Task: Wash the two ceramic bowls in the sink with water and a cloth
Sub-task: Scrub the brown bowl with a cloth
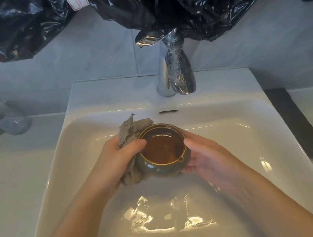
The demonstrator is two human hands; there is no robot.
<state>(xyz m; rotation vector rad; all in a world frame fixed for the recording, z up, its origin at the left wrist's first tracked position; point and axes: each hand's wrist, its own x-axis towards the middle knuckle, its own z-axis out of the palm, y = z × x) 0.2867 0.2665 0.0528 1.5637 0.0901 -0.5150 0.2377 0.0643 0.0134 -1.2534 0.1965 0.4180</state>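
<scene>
Here the bowl (164, 150) sits at the centre of the frame, held above the sink (236, 131), mouth up. The left hand (116, 156) meets it from the left, clutching the grey cloth (130, 130) against the bowl's left wall, thumb laid at the rim. The right hand (203, 156) cradles it from the right and below, thumb at the rim, fingers curled under. The cloth lies outside the bowl, so wiping the brown inside would, I judge, mean bringing it rightward over the rim. A second bowl cannot be made out.
</scene>
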